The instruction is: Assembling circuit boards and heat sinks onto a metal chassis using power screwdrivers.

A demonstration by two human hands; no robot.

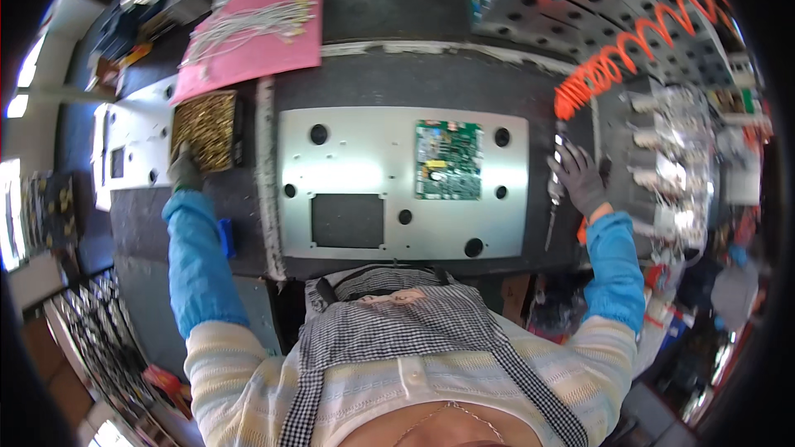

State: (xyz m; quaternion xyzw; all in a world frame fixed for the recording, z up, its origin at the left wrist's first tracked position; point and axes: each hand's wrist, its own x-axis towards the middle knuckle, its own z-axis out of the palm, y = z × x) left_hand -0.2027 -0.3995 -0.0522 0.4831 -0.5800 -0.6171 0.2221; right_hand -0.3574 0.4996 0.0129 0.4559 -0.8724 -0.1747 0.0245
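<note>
A silver metal panel [364, 174] with round holes and a square cutout lies on the dark bench in front of me. A green circuit board [448, 160] rests on its right half. My left hand [184, 170], in a grey glove, reaches into a tray of small brass screws [207, 127] at the left. My right hand [578, 178], also gloved, grips a pneumatic screwdriver [553, 199] to the right of the panel, its bit pointing toward me. An orange coiled air hose [617, 62] runs up from the tool.
A pink sheet [273, 45] with white cable ties on it lies at the far left. A second metal panel [124, 149] sits left of the screw tray. Perforated grey racks [596, 0] stand behind; bins with clear bags [671, 157] crowd the right.
</note>
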